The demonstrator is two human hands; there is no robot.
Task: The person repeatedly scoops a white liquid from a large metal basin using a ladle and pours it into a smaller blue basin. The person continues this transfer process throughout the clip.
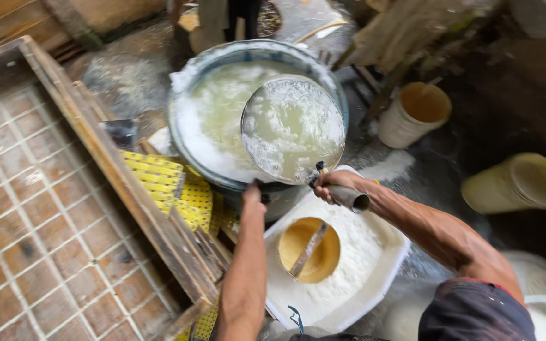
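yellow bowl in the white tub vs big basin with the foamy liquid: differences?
The yellow bowl is small and holds no liquid, only a stick leaning inside; the big basin is far larger, full of pale foamy liquid. The bowl sits in white powder in the white tub; the basin stands behind the tub. Both are round and open-topped.

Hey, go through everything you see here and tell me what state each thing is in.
Vat: full of foamy pale liquid.
Ladle: filled, held over vat.
Right hand: gripping ladle handle.
Left hand: on vat rim.
White tub: holds white powder and a yellow bowl.
Buckets: one upright, one tipped.
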